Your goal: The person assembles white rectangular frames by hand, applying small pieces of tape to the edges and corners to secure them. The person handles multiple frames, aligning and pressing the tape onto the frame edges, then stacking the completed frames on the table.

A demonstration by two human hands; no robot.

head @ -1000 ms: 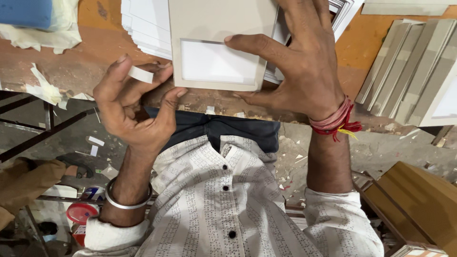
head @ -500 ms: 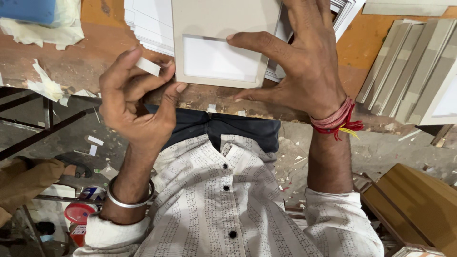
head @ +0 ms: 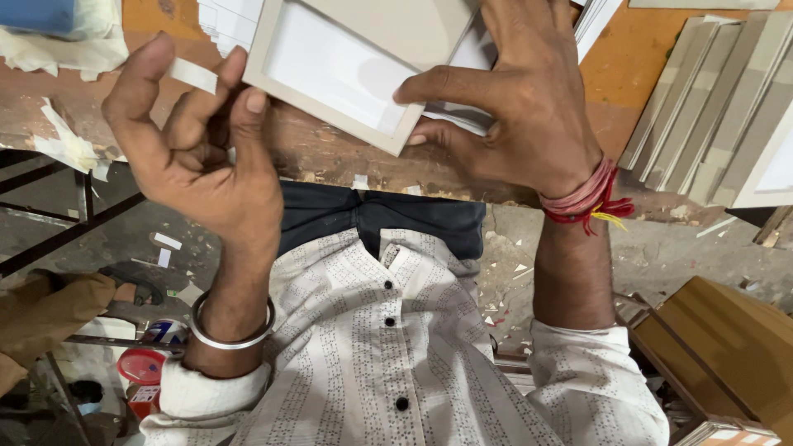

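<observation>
My right hand [head: 516,103] grips a grey cardboard frame with a white panel [head: 339,70], thumb pressed on its lower right corner, tilting it on the worn wooden workbench [head: 330,161]. My left hand [head: 194,153] is raised just left of the frame. It pinches a short strip of white tape [head: 192,74] between thumb and fingers, close to the frame's left edge. A steel bangle sits on my left wrist and red thread on my right wrist.
A stack of white sheets [head: 227,21] lies behind the frame. Grey boards [head: 719,107] lean in a row at the right. Torn paper scraps [head: 70,144] litter the bench's left edge. A brown box [head: 727,347] stands on the floor at lower right.
The frame has turned from square-on to tilted, its corner now pointing toward me. My left hand has lifted the tape strip up and left, nearer the frame's left side.
</observation>
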